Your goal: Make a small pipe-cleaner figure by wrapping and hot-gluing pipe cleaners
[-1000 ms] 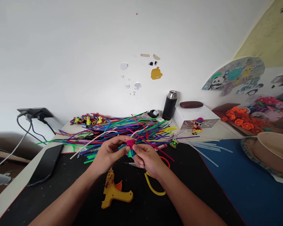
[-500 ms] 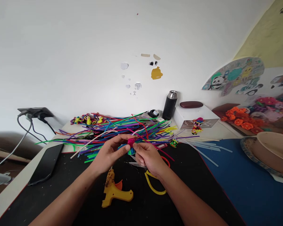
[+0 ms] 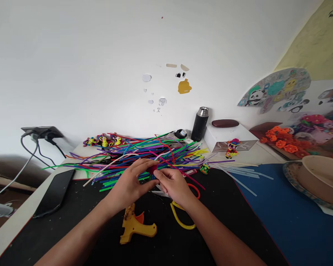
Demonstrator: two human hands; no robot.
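Above the black mat (image 3: 100, 244), my left hand (image 3: 129, 184) and my right hand (image 3: 173, 184) meet around a small dark pink piece (image 3: 153, 169). My left fingers curl over it, and my right thumb and forefinger pinch its near side. Most of it is hidden by my fingers, and I cannot make out its exact kind. Under my hands lies a pair of scissors (image 3: 183, 221) with yellow and red handles. A yellow glue gun (image 3: 140, 229) with an orange trigger rests just below my left hand.
A heap of coloured pipe cleaners (image 3: 127, 147) spreads behind my hands. Small figures (image 3: 102, 139) sit at the back left, another figure (image 3: 232, 147) by a white box (image 3: 213, 138). A black flask (image 3: 200, 123) stands near the wall. A phone (image 3: 54, 194) lies left, clear glue sticks (image 3: 244, 171) right.
The pink piece has turned and looks darker; the blue part below it is now mostly covered. My left hand has rotated slightly, with its thumb lower.
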